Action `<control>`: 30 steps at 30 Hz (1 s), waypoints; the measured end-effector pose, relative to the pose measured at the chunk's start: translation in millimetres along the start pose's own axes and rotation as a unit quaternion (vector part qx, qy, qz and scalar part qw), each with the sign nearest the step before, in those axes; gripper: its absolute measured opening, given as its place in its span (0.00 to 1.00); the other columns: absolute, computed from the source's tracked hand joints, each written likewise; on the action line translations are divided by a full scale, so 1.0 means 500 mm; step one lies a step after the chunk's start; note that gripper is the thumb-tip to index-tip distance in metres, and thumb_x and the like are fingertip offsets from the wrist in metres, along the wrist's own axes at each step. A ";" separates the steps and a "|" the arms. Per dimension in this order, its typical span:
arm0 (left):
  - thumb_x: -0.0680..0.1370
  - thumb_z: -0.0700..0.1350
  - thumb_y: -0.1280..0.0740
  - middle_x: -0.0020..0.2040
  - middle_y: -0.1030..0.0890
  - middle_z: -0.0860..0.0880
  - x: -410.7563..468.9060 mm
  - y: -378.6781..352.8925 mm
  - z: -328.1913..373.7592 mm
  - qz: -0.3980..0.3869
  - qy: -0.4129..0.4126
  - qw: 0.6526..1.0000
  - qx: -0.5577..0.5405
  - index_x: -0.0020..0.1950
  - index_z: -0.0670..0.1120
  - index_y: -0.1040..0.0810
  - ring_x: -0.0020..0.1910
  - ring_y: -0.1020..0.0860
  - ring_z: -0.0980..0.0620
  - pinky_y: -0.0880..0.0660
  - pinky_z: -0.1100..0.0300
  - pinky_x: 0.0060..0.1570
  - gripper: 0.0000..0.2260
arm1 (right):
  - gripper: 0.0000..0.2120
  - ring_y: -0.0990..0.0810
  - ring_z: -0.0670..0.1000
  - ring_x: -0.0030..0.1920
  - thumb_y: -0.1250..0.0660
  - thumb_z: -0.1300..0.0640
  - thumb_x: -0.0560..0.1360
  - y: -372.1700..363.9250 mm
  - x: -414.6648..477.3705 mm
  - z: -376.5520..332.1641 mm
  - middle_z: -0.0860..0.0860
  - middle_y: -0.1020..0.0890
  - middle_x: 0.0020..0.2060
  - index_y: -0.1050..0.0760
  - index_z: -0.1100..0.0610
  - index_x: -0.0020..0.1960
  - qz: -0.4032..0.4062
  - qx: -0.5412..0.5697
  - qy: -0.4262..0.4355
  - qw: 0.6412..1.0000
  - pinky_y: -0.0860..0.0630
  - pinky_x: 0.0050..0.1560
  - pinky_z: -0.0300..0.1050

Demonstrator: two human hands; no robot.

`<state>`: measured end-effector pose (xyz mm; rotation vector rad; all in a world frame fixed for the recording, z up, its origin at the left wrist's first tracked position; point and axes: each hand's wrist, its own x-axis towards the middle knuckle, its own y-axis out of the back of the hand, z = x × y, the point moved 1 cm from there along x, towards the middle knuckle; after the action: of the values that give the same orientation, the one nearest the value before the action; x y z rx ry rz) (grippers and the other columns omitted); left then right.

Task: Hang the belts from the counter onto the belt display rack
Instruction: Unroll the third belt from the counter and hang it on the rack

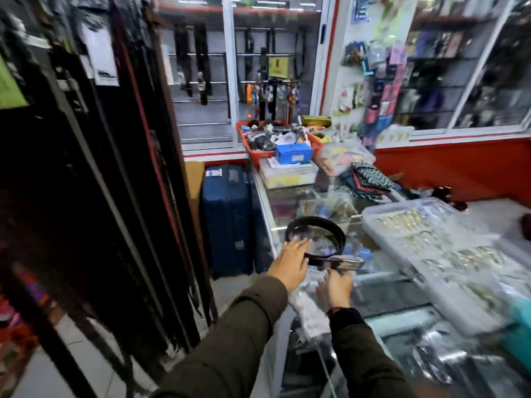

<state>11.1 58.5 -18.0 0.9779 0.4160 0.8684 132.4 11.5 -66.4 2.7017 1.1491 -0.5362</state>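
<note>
The task looks to be in its middle: the belt display rack (94, 182), filling the left third of the frame, already carries many long dark straps hanging straight down, some edged in red, while one coiled belt (316, 237) is low in the centre of the frame, at the near corner of the glass desk (382, 282) and not yet hung. Whether it rests on the glass or is lifted clear of it cannot be told through the blur. The left hand (290, 268) lies flat against the near side of the coil, fingers spread, its grip open and steadying more than clasping. The right hand (334, 288) is closed around the belt's buckle end (344, 261), which shows pale and shiny, probably metal. The strap itself is black, smooth and stiff enough to hold a round loop, likely leather or a look-alike. No other loose belts can be made out on the desk, so how many remain is unclear. Clear plastic trays (425, 242) of small gold-toned pieces sit to the right, and a red basket (253, 145) of oddments lies further back.
</note>
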 end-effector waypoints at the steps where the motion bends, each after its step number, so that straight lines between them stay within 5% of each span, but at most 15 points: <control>1: 0.86 0.41 0.46 0.83 0.43 0.44 0.020 -0.013 0.011 -0.031 0.005 0.999 0.016 0.82 0.42 0.44 0.84 0.49 0.46 0.52 0.51 0.82 0.24 | 0.21 0.27 0.55 0.52 0.41 0.62 0.81 0.009 0.012 0.000 0.67 0.23 0.62 0.35 0.70 0.71 -0.019 0.018 -0.024 0.999 0.26 0.53 0.52; 4: 0.85 0.39 0.45 0.81 0.39 0.39 0.065 -0.040 0.032 -0.107 0.034 0.991 0.066 0.81 0.40 0.43 0.82 0.44 0.40 0.46 0.47 0.81 0.24 | 0.19 0.22 0.66 0.62 0.45 0.65 0.82 0.031 0.034 -0.012 0.72 0.28 0.67 0.35 0.74 0.70 -0.043 0.094 -0.078 0.992 0.25 0.62 0.55; 6: 0.83 0.38 0.43 0.75 0.31 0.38 0.083 -0.052 0.038 -0.125 0.047 0.987 0.092 0.79 0.42 0.36 0.75 0.33 0.37 0.35 0.44 0.75 0.23 | 0.19 0.33 0.68 0.73 0.50 0.67 0.83 0.044 0.044 -0.016 0.73 0.36 0.72 0.37 0.76 0.69 -0.022 0.068 -0.075 0.995 0.32 0.72 0.58; 9: 0.83 0.38 0.41 0.65 0.21 0.39 0.098 -0.056 0.042 -0.095 0.041 0.988 0.116 0.72 0.44 0.26 0.64 0.22 0.37 0.25 0.44 0.63 0.18 | 0.14 0.41 0.70 0.76 0.54 0.70 0.82 0.056 0.041 -0.008 0.75 0.45 0.74 0.34 0.77 0.58 -0.006 0.075 -0.037 0.996 0.40 0.76 0.60; 11: 0.84 0.41 0.40 0.62 0.19 0.41 0.097 -0.054 0.039 -0.067 0.042 0.990 0.118 0.69 0.46 0.23 0.62 0.21 0.37 0.23 0.44 0.60 0.15 | 0.16 0.38 0.71 0.75 0.53 0.73 0.82 0.055 0.030 -0.006 0.76 0.42 0.73 0.36 0.74 0.67 -0.009 0.125 -0.041 0.991 0.40 0.76 0.61; 14: 0.83 0.45 0.39 0.61 0.17 0.44 0.083 -0.051 0.032 -0.016 0.051 0.996 0.071 0.66 0.50 0.19 0.61 0.20 0.40 0.22 0.47 0.58 0.14 | 0.23 0.28 0.73 0.66 0.48 0.75 0.80 0.052 0.013 -0.015 0.76 0.33 0.69 0.42 0.72 0.74 -0.045 0.190 -0.060 0.979 0.28 0.69 0.57; 17: 0.83 0.46 0.37 0.61 0.15 0.47 0.063 -0.042 0.023 0.031 0.076 0.996 -0.015 0.65 0.50 0.18 0.60 0.19 0.44 0.21 0.49 0.59 0.13 | 0.21 0.21 0.68 0.51 0.45 0.71 0.81 0.048 -0.006 -0.036 0.74 0.29 0.65 0.40 0.73 0.73 -0.086 0.249 -0.045 0.963 0.18 0.48 0.45; 23: 0.82 0.46 0.34 0.60 0.14 0.48 0.008 0.009 0.009 0.131 0.122 0.972 -0.155 0.65 0.49 0.17 0.58 0.16 0.49 0.20 0.52 0.61 0.13 | 0.22 0.20 0.63 0.54 0.37 0.72 0.78 -0.008 -0.035 -0.079 0.71 0.23 0.61 0.35 0.71 0.70 -0.139 0.209 -0.035 0.968 0.24 0.58 0.52; 30: 0.81 0.45 0.32 0.60 0.14 0.47 -0.091 0.106 -0.027 0.264 0.154 0.933 -0.191 0.64 0.46 0.16 0.61 0.18 0.51 0.29 0.69 0.58 0.13 | 0.15 0.18 0.53 0.42 0.29 0.67 0.74 -0.094 -0.099 -0.134 0.62 0.18 0.48 0.23 0.69 0.60 -0.196 0.069 0.120 0.971 0.18 0.39 0.36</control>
<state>-49.3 44.1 17.3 0.5910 0.2311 1.5423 84.3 29.6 14.2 2.7177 1.7934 -0.3530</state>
